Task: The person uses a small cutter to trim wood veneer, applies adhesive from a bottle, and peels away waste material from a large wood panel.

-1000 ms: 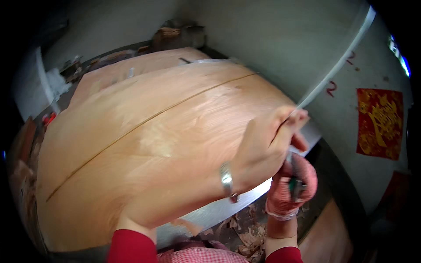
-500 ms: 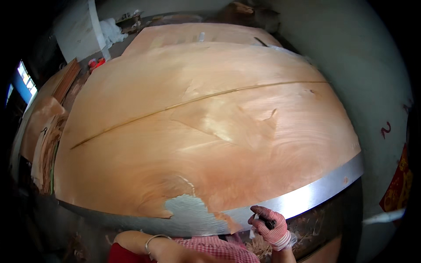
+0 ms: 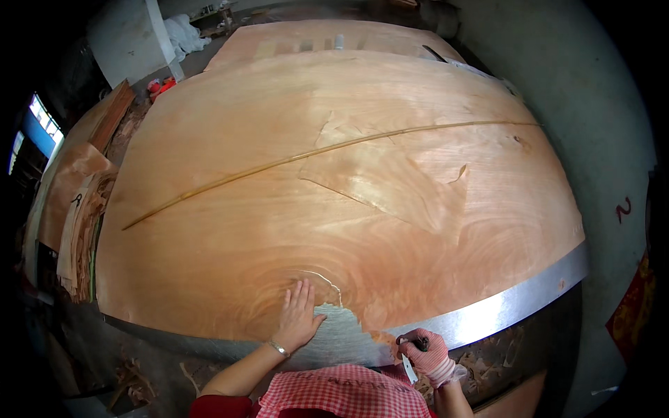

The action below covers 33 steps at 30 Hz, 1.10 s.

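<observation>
A large thin sheet of wood veneer [image 3: 230, 258] covers the table in front of me. Its near edge has a ragged gap that bares the grey metal tabletop [image 3: 334, 338], and a pale curved crack runs up from the gap. My left hand [image 3: 300, 317], ungloved, lies flat on the veneer beside the gap, fingers stretched out. A red-and-white striped glove covers my right hand [image 3: 431, 357], closed around a knife [image 3: 408, 369] with a dark handle and pale blade pointing down toward me. That hand is at the table's near edge, by a torn veneer scrap [image 3: 382, 339].
A long thin cane [image 3: 279, 162] lies across the veneer, near a loose veneer patch [image 3: 376, 177]. Veneer stacks [image 3: 73, 237] stand at the left. Behind is another wood-covered surface [image 3: 279, 38]. A wall [image 3: 557, 83] rises at the right; scraps [image 3: 488, 362] litter the floor.
My left hand has moved from low by my body forward onto the veneer, now spread flat. My right hand has shifted slightly down and left, and the knife's blade shows more clearly.
</observation>
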Available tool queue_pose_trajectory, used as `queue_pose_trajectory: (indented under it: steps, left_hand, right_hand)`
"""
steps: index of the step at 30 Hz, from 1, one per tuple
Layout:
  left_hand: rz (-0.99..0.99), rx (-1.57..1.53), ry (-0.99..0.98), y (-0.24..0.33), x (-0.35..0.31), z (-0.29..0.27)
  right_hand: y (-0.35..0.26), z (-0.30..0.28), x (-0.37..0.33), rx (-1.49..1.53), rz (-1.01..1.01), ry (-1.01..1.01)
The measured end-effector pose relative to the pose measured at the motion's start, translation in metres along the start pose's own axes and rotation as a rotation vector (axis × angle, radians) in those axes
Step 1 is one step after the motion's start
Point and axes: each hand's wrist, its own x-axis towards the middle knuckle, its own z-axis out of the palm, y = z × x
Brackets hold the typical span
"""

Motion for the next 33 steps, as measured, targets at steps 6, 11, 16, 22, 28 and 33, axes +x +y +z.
queue_pose_trajectory:
  steps: [6,11,16,22,28,33]
  left_hand:
    - [0.004,-0.027,0.023,-0.001,0.000,0.006]
    - [0.033,-0.026,0.034,-0.004,0.000,0.006]
    - [0.066,-0.041,0.106,-0.006,0.001,0.007]
    - [0.147,-0.079,0.318,-0.014,0.014,0.012]
    - [0.142,-0.183,0.389,-0.012,0.018,0.016]
    - [0.149,-0.181,0.446,-0.013,0.019,0.023]
  right_hand:
    - [0.011,0.002,0.007,-0.072,0.066,0.033]
    - [0.007,0.004,0.025,-0.280,0.070,-0.024]
    - [-0.007,0.016,0.065,-0.500,0.013,-0.111]
    - [-0.022,0.043,0.141,-0.724,0.040,-0.249]
    - [-0.028,0.079,0.183,-0.822,0.150,-0.374]
    - [-0.028,0.093,0.200,-0.952,0.152,-0.412]
